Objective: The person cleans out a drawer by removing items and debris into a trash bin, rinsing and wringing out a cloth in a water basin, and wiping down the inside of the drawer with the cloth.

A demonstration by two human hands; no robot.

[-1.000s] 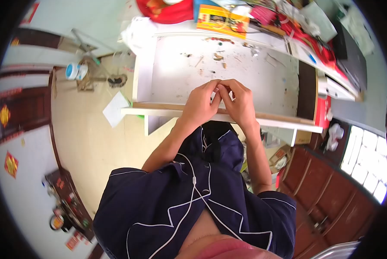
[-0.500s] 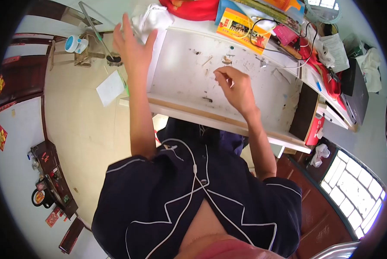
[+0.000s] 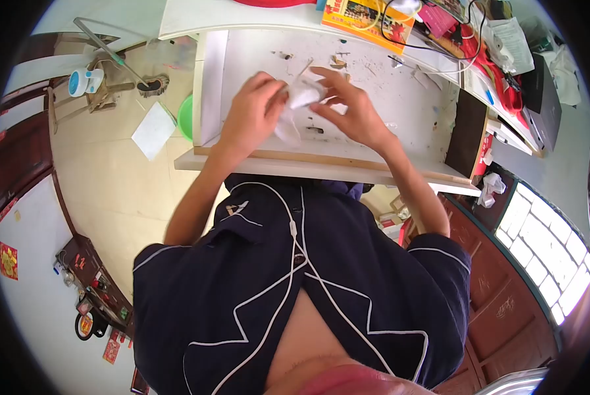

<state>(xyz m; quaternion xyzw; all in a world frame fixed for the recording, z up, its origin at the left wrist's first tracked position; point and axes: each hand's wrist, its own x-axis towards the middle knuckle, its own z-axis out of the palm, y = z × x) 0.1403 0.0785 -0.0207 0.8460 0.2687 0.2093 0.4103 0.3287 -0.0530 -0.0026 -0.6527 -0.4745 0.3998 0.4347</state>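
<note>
A crumpled white cloth (image 3: 303, 93), partly blurred, is held up over the open drawer (image 3: 206, 99); part of it hangs down beneath my fingers. My left hand (image 3: 252, 110) is closed on its left side. From the right, my right hand (image 3: 355, 108) has its thumb and fingers around the cloth's other end, in a looser hold. Below both hands, the white drawer bottom carries dark specks, scraps and a small dark piece (image 3: 315, 130). A thin stick (image 3: 306, 67) lies behind the cloth.
On the desktop behind the drawer are an orange-yellow printed box (image 3: 367, 25), cables, red fabric (image 3: 511, 92), a blue pen (image 3: 489, 97) and a dark laptop (image 3: 543, 118). A green basin (image 3: 186, 117), a white sheet (image 3: 154, 130) and a broom (image 3: 151, 85) are on the floor at left.
My left hand has come down and right from the far left desktop, bringing the white cloth over the drawer. My right hand has met it there. The view has shifted slightly.
</note>
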